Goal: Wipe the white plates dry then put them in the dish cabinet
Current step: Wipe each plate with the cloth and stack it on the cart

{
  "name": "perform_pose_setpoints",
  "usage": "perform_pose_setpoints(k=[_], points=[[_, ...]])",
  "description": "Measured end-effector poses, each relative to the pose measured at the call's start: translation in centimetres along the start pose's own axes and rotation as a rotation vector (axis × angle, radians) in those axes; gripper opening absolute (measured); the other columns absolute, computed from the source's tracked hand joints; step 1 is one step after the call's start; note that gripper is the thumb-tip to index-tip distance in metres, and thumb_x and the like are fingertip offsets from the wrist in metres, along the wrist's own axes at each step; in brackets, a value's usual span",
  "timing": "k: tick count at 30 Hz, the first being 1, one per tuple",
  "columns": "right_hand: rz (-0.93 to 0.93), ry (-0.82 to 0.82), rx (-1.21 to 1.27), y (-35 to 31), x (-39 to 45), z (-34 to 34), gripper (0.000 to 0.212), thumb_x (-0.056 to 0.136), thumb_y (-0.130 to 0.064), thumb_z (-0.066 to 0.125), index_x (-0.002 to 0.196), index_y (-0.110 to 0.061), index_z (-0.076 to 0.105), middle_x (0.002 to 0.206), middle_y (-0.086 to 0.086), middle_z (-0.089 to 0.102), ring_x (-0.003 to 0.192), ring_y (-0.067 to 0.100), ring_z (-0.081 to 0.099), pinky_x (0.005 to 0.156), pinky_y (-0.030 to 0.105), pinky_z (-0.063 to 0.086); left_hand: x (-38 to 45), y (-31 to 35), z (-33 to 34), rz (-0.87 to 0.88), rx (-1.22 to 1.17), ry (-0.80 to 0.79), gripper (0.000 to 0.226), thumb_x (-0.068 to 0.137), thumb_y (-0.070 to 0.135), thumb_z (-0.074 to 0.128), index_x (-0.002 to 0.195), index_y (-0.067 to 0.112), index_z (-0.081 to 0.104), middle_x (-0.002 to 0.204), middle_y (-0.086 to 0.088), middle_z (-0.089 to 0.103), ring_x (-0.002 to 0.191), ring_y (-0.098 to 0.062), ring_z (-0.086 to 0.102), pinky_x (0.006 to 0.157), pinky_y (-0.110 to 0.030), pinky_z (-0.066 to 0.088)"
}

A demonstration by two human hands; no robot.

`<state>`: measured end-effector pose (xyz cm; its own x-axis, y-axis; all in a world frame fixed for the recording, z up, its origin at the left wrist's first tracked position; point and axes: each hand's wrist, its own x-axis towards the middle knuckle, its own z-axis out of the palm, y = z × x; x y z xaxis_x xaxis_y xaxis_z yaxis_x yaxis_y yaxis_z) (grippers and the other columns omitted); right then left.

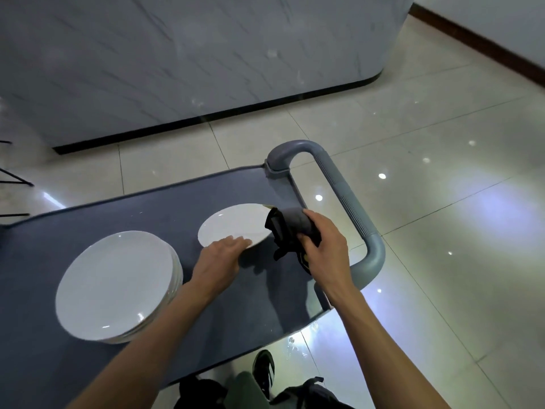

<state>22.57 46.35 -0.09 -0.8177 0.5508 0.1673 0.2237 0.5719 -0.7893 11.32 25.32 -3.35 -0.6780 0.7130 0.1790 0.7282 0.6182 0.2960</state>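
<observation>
- My left hand (221, 255) lies flat, fingers straight, pressing on the near rim of the single white plate (233, 224), which sits on the grey cart top just ahead of my fingertips.
- My right hand (323, 242) is curled tight round a bunched dark cloth (287, 228); the cloth touches the plate's edge on the side nearest that hand.
- The plate looks like glazed ceramic: stiff, fairly heavy for its thinness, and breakable if it knocks against the cart handle (343, 196) just beyond my right hand.
- If it is wet, I judge the glaze slick, so a flat press alone may let it slide on the cart top.
- The best hold, I think, is a pinch at the rim, thumb on top and fingers beneath, leaving the face free for the cloth.
- The cloth is soft and limp; it will fold over the rim easily.
- The stack of white plates (118, 286) stands to the outside of my left wrist, well apart from the single plate; lifted together it would be heavy, so I would take one at a time.
</observation>
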Motion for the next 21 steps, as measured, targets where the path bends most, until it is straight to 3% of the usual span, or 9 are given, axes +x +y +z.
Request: perform_pose_setpoints(k=[5, 8, 13, 21], points=[[0.009, -0.035, -0.016, 0.6, -0.8, 0.5, 0.048, 0.092, -0.013, 0.065, 0.133, -0.035, 0.055, 0.130, -0.016, 0.060, 0.119, 0.005, 0.055, 0.105, 0.035, 0.048, -1.0, -0.4, 1.6, 0.007, 0.023, -0.028, 0.052, 0.059, -0.009, 0.081, 0.106, 0.013, 0.074, 0.106, -0.008, 0.075, 0.089, -0.032, 0.072, 0.064, -0.041, 0.059], [0.013, -0.051, -0.016, 0.8, -1.3, 0.8, 0.049, 0.091, -0.012, 0.066, 0.132, -0.036, 0.055, 0.130, -0.016, 0.060, 0.119, 0.005, 0.055, 0.104, 0.035, 0.049, -1.3, -0.6, 2.4, 0.002, 0.046, -0.048, 0.044, 0.069, -0.004, 0.070, 0.109, 0.014, 0.072, 0.111, -0.007, 0.073, 0.097, -0.032, 0.070, 0.070, -0.042, 0.058], [0.017, -0.102, -0.010, 0.9, -1.9, 1.5, 0.048, 0.091, -0.009, 0.066, 0.134, -0.030, 0.057, 0.131, -0.012, 0.061, 0.121, 0.010, 0.056, 0.105, 0.038, 0.047, -1.6, -0.3, 3.3, -0.021, 0.045, -0.110, 0.037, 0.077, -0.002, 0.073, 0.112, 0.012, 0.072, 0.115, -0.007, 0.070, 0.105, -0.033, 0.066, 0.075, -0.041, 0.057], [0.063, -0.121, 0.008, 0.9, -2.5, 1.8, 0.047, 0.091, -0.008, 0.065, 0.132, -0.030, 0.058, 0.129, -0.014, 0.061, 0.120, 0.007, 0.056, 0.106, 0.035, 0.047, -2.5, -1.0, 4.4, -0.039, 0.084, -0.233, 0.039, 0.096, 0.009, 0.049, 0.132, 0.017, 0.061, 0.140, -0.004, 0.055, 0.133, -0.030, 0.046, 0.097, -0.041, 0.044]])
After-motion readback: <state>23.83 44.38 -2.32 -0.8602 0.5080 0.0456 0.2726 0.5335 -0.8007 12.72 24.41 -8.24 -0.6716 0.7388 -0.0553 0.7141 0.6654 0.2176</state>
